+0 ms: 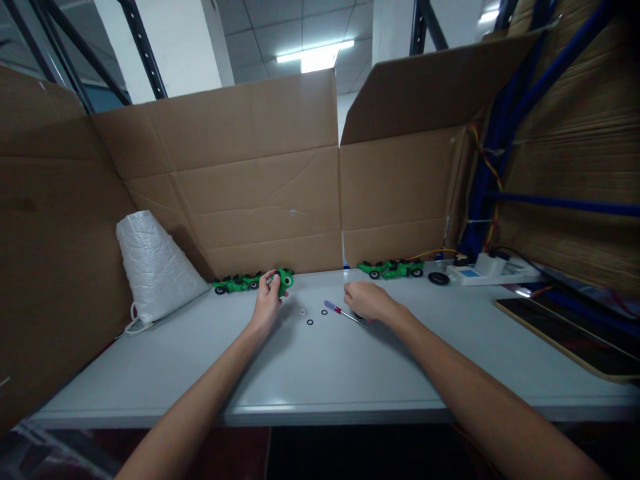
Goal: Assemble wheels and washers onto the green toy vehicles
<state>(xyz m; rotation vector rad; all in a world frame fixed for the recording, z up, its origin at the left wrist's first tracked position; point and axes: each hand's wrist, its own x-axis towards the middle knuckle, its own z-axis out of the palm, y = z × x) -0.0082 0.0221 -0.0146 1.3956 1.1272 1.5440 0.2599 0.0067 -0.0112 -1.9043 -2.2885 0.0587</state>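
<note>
My left hand (269,299) is closed around a green toy car (286,281), raised a little above the white table (280,387); a round, pale-centred part shows on its near side. To the right, my right hand (367,300) has its fingers curled and pressed together. Something dark peeks out under it, too hidden to name. Just left of that hand lies a screwdriver (345,312) with a purple and red handle, its shaft tip close to the fingers. Between the hands are small rings: a black ring (325,312), another black ring (310,322) and a whitish ring (303,311).
Green toy cars (235,283) stand at the back left, with more green toy cars (391,269) at the back right. Beside these sit a black ring-shaped object (439,279) and a white power strip (493,272). A white padded bag (155,267) leans left. Cardboard (260,180) walls the back.
</note>
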